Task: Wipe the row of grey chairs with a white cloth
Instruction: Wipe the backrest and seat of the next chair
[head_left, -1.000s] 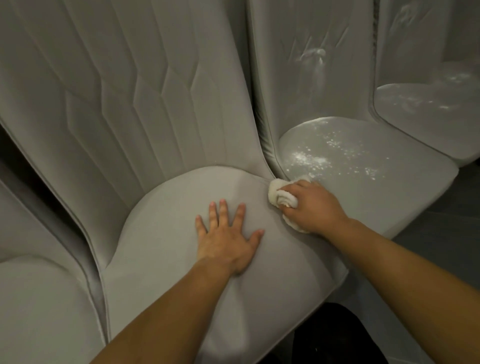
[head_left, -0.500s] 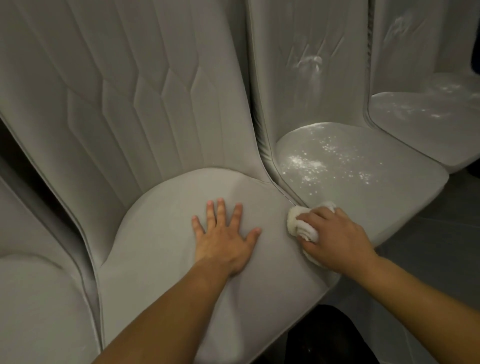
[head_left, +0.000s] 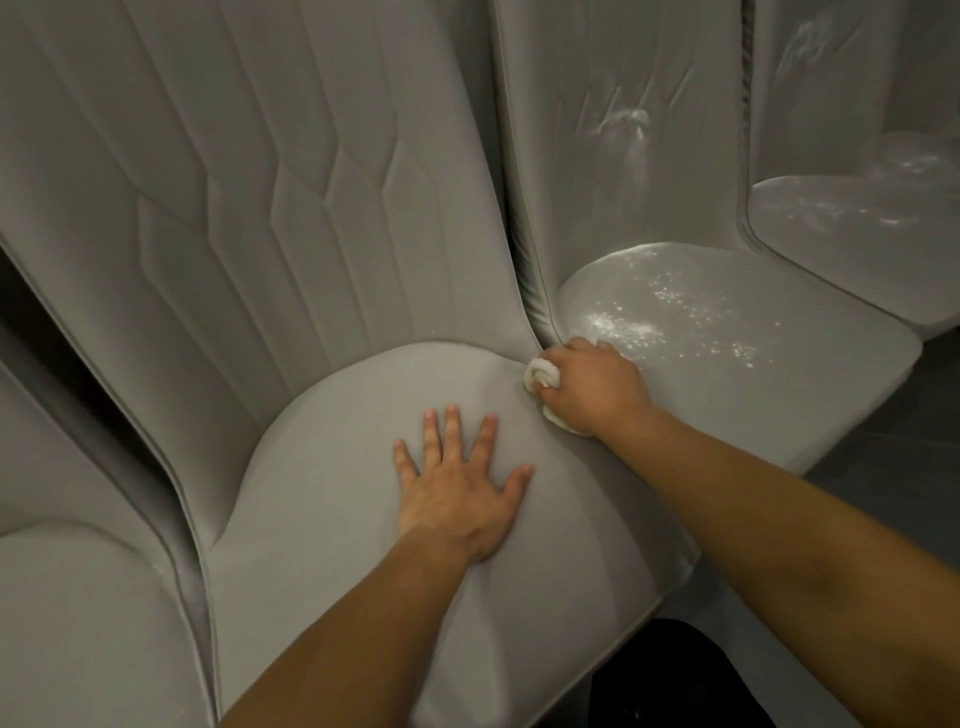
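Chairs upholstered in smooth grey fabric stand side by side across the head view, with four at least partly in frame. The middle grey chair (head_left: 332, 478) is nearest the camera. It has a rounded seat cushion and a tall quilted backrest (head_left: 260, 208) stitched in long angular panels.

The left hand (head_left: 460, 499) lies flat on that seat, palm down, with the fingers straight and spread and the thumb out to the right. The right hand (head_left: 592, 387) is curled round a bunched white cloth (head_left: 540, 375). The cloth pokes out past the knuckles and again under the heel of the hand. It is pressed against the back right corner of the middle seat, where the cushion meets the backrest and the next chair.

That neighbouring grey chair (head_left: 779, 384) stands just beside the middle one. Its seat carries scattered white specks (head_left: 628, 327), thickest close behind the right hand, and a whitish smear (head_left: 623, 124) marks its backrest. Farther right, a third grey chair (head_left: 841, 244) shows fainter pale marks on its seat. At the lower left, part of the seat of another grey chair (head_left: 78, 623) enters the frame. Dark floor (head_left: 904, 447) shows beyond the front edge of the neighbouring seat.
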